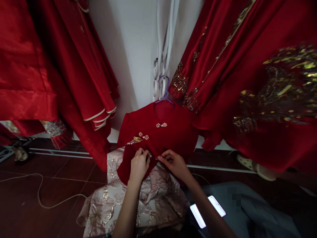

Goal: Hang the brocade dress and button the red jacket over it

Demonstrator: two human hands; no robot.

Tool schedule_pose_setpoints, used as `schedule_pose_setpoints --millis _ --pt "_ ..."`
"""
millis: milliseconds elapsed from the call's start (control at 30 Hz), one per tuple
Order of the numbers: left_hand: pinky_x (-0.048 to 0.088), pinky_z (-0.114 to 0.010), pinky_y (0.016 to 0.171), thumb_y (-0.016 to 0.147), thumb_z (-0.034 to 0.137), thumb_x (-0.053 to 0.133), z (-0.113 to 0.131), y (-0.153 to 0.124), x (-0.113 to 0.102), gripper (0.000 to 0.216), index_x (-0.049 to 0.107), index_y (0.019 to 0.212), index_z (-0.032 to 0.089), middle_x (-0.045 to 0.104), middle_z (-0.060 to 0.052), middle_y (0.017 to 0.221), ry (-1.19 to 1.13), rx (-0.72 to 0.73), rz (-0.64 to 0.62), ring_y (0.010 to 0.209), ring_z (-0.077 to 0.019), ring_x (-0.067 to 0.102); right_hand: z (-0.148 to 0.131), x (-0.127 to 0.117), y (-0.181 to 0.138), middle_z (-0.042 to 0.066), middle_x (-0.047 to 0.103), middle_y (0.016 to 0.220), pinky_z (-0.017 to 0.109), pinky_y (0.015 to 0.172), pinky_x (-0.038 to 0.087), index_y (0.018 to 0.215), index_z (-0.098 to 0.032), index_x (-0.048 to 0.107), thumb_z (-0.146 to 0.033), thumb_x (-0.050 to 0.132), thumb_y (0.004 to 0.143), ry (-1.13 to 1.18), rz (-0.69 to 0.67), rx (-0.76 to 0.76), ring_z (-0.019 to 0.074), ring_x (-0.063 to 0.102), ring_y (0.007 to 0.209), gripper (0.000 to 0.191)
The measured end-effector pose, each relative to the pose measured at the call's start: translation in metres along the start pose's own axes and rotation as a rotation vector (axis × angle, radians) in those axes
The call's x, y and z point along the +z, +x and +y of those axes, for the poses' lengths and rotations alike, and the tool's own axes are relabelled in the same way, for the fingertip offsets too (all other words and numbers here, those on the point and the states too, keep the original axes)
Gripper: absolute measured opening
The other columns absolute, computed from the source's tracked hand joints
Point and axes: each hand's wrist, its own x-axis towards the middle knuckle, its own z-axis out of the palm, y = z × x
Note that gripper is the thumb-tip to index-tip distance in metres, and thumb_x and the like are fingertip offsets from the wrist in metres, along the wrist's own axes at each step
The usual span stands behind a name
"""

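A small red dress (pixel 170 134) hangs on a purple hanger (pixel 165 94) in front of me, with pearl and gold frog buttons (pixel 161 125) down its front. My left hand (pixel 139 164) and my right hand (pixel 174 162) both pinch the red cloth near its lower front edge, fingers closed on the fabric close to a fastening. The fingertips almost meet at the middle. A pink and gold brocade skirt (pixel 148 198) spreads out below the dress.
Long red garments hang at the left (pixel 49 66) and, with gold embroidery, at the right (pixel 260 82). A white wall (pixel 133 49) is behind. A white cable (pixel 39 195) lies on the dark floor. Two lit phones (pixel 208 210) rest on grey cloth.
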Motion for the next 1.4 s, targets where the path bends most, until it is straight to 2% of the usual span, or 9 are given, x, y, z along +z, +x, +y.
schedule_pose_setpoints --millis 100,200,333,467,633,733,867,1100,1400 --pt "0.043 -0.025 0.065 0.08 0.023 0.053 0.003 0.001 0.002 0.009 0.056 0.088 0.021 0.056 -0.004 0.09 -0.066 -0.039 0.058 0.079 -0.0168 0.056 -0.02 0.008 0.003 0.0 0.062 0.065 0.021 0.042 0.038 0.083 -0.018 0.057 -0.043 0.065 0.073 0.223 -0.002 0.027 0.0102 0.052 0.047 0.028" --pt "0.044 -0.024 0.067 0.079 0.026 0.054 -0.002 0.002 0.006 0.009 0.057 0.085 0.02 0.059 -0.003 0.083 -0.285 -0.131 0.148 0.074 -0.0146 0.057 -0.028 0.028 0.008 0.0 0.06 0.065 0.021 0.042 0.039 0.082 -0.018 0.056 -0.042 0.066 0.072 0.338 0.1 0.008 0.0095 0.052 0.048 0.029" --pt "0.046 -0.022 0.063 0.075 0.028 0.06 -0.018 0.003 0.014 0.013 0.06 0.081 0.017 0.062 -0.001 0.073 -0.626 -0.248 0.16 0.065 -0.0116 0.058 -0.007 0.069 0.01 0.001 0.061 0.071 0.024 0.053 0.048 0.08 -0.019 0.054 -0.041 0.066 0.072 0.435 0.269 -0.006 0.0122 0.059 0.058 0.027" --pt "0.046 -0.022 0.065 0.071 0.024 0.061 -0.03 0.002 0.022 0.01 0.061 0.078 0.016 0.062 0.0 0.071 -0.74 -0.228 0.182 0.065 -0.011 0.058 0.019 0.093 0.004 0.001 0.059 0.075 0.023 0.055 0.048 0.079 -0.02 0.052 -0.039 0.064 0.075 0.503 0.327 -0.031 0.0135 0.06 0.066 0.024" --pt "0.046 -0.021 0.063 0.073 0.025 0.061 -0.03 -0.003 0.024 0.014 0.062 0.084 0.017 0.064 -0.002 0.078 -0.725 -0.18 0.213 0.07 -0.0114 0.059 0.027 0.093 0.004 -0.001 0.057 0.069 0.021 0.051 0.043 0.079 -0.02 0.049 -0.038 0.064 0.075 0.49 0.296 -0.036 0.0114 0.056 0.06 0.024" --pt "0.043 -0.019 0.055 0.074 0.027 0.061 -0.028 -0.006 0.023 0.014 0.062 0.085 0.017 0.065 -0.002 0.079 -0.72 -0.204 0.196 0.069 -0.0115 0.06 0.026 0.093 0.005 -0.002 0.057 0.066 0.02 0.048 0.04 0.08 -0.02 0.048 -0.038 0.064 0.076 0.443 0.318 -0.022 0.0107 0.055 0.058 0.024" --pt "0.042 -0.018 0.054 0.075 0.026 0.06 -0.027 -0.009 0.02 0.016 0.063 0.087 0.017 0.067 -0.003 0.083 -0.753 -0.198 0.166 0.071 -0.0117 0.062 0.025 0.094 0.005 -0.001 0.057 0.066 0.019 0.047 0.038 0.081 -0.02 0.049 -0.038 0.063 0.076 0.391 0.349 -0.021 0.0102 0.054 0.057 0.025" --pt "0.045 -0.02 0.055 0.075 0.03 0.061 -0.025 -0.009 0.019 0.021 0.067 0.089 0.016 0.07 -0.005 0.084 -0.756 -0.218 0.166 0.072 -0.014 0.064 0.024 0.093 0.004 -0.002 0.057 0.064 0.019 0.047 0.039 0.081 -0.02 0.048 -0.04 0.063 0.076 0.397 0.312 -0.011 0.0108 0.054 0.056 0.026" --pt "0.048 -0.021 0.059 0.071 0.026 0.063 -0.031 -0.008 0.024 0.016 0.07 0.083 0.018 0.071 -0.004 0.081 -0.716 -0.241 0.202 0.069 -0.0133 0.065 0.027 0.095 0.005 0.001 0.06 0.071 0.021 0.051 0.043 0.083 -0.019 0.051 -0.04 0.061 0.078 0.349 0.299 -0.011 0.0117 0.057 0.061 0.024"
